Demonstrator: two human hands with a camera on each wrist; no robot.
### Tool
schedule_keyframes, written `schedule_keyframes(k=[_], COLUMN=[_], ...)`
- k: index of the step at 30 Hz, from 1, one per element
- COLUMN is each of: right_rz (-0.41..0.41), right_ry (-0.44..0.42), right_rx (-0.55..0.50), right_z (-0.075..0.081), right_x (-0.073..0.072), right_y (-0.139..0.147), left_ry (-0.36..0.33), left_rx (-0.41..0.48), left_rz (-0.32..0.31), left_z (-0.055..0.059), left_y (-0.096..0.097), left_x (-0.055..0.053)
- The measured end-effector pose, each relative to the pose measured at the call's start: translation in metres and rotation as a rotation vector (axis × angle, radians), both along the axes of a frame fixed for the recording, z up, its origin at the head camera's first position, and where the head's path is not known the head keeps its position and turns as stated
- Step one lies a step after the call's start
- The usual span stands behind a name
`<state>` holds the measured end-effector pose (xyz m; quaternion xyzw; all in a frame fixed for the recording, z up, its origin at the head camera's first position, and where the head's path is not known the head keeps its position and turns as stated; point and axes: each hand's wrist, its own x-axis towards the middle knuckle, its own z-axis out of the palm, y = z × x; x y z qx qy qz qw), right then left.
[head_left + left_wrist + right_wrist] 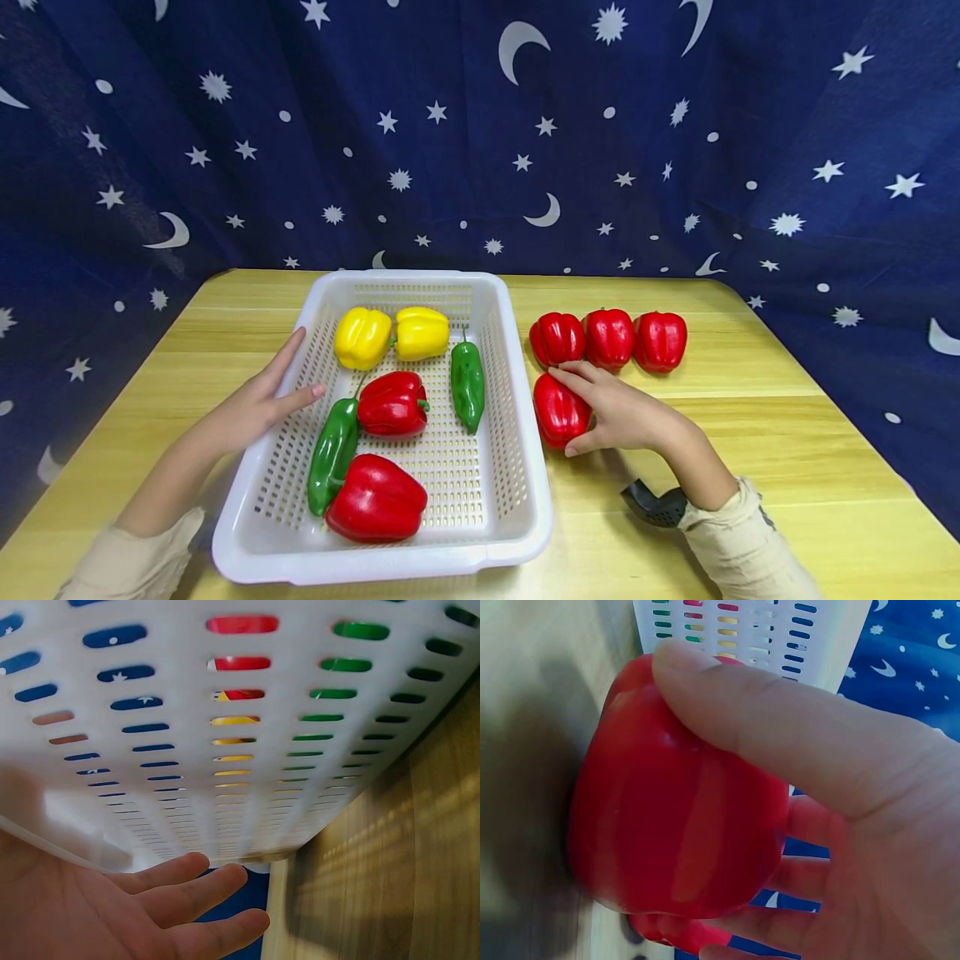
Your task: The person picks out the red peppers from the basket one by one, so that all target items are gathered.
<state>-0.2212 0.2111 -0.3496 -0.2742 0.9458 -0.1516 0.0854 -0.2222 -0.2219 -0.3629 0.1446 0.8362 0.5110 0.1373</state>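
Observation:
A red bell pepper (pixel 558 410) lies on the table just right of the white basket, and my right hand (pixel 626 410) grips it from the right. In the right wrist view the thumb lies along one side of that pepper (pixel 679 817), with the fingers around the far side. My left hand (pixel 258 410) rests at the left rim of the white plastic basket (pixel 382 567). Its thumb reaches over the rim, while its other fingers (pixel 214 934) extend loosely along the outside. Inside the basket lie two yellow bell peppers (pixel 363 338), two red bell peppers (pixel 377 498) and two green peppers (pixel 468 385).
Behind the gripped pepper, a row of three red bell peppers (pixel 609 339) sits on the wooden table (pixel 780 467). A dark blue curtain (pixel 450 200) with moons and stars hangs at the back. A black strap piece (pixel 654 505) sticks out at the right wrist.

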Motion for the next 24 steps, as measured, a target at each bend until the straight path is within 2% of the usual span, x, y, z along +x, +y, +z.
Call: schedule_keyframes(k=[11, 24], right_rz=[-0.01, 0.01], right_ry=[-0.023, -0.023], right_rx=[0.005, -0.005], right_z=[-0.0011, -0.0024], right_x=[-0.0004, 0.0002], right_y=[0.0004, 0.0005], left_ry=[-0.015, 0.002], left_rx=[-0.001, -0.014], left_rz=[0.009, 0.012], left_z=[0.0013, 0.0021], left_y=[-0.0005, 0.0013], left_x=[0.0002, 0.001])
